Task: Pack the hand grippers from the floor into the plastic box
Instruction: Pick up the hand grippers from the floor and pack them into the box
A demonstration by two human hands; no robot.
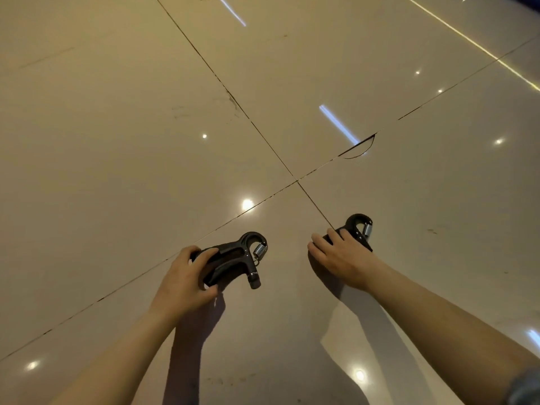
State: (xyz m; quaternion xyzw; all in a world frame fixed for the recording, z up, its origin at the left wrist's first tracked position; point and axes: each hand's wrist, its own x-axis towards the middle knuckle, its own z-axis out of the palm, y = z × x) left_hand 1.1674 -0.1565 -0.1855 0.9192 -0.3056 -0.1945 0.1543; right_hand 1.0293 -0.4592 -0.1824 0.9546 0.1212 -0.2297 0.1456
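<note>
Left hand (187,276): you hold the lower-centre hand gripper (233,258) by its handles.
Right hand (340,252): fingers curled over the lower-right gripper (358,228).
Handling: likely rigid, light; take the handles, avoid the spring (260,249).

Two hand grippers are sitting low in the view, side by side over the floor (146,141). The left hand gripper (233,260) is lying to the left of the tile seam crossing, with the left hand (182,280) gripping its handles from the near side, spring end pointing right. The right hand gripper (358,229) is lying well apart to the right, slightly farther away, with the right hand (339,255) covering its handles from the near side.
</note>
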